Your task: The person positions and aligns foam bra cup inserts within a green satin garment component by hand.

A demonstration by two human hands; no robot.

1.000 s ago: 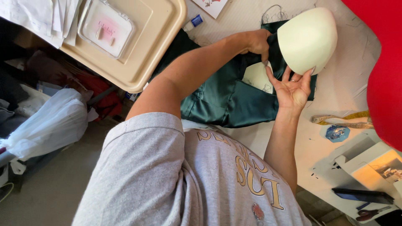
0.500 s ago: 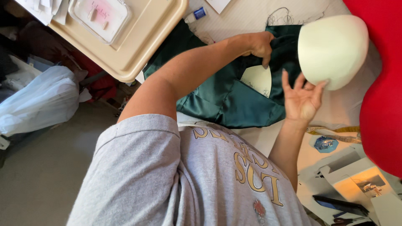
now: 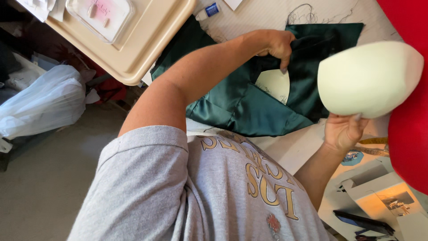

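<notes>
Pale tabletop (image 3: 267, 13) fills the upper half, with a tan tray (image 3: 147, 40) overhanging its edge at 10 o'clock. Green satin cloth (image 3: 249, 107) lies spread at the centre. The left hand (image 3: 276, 43) pinches a fold of it at 12 o'clock, fingers clamped together, baring a pale patch (image 3: 274, 85) beneath. The right hand (image 3: 343, 131), at 4 o'clock, grips a cream foam cup (image 3: 368, 78) from below, fingers curled on its rim. The cup is held clear of the cloth, so it looks not yet placed. Room is tight at 3 o'clock, where a red form (image 3: 410, 134) stands just beside the cup; 6 o'clock is open.
</notes>
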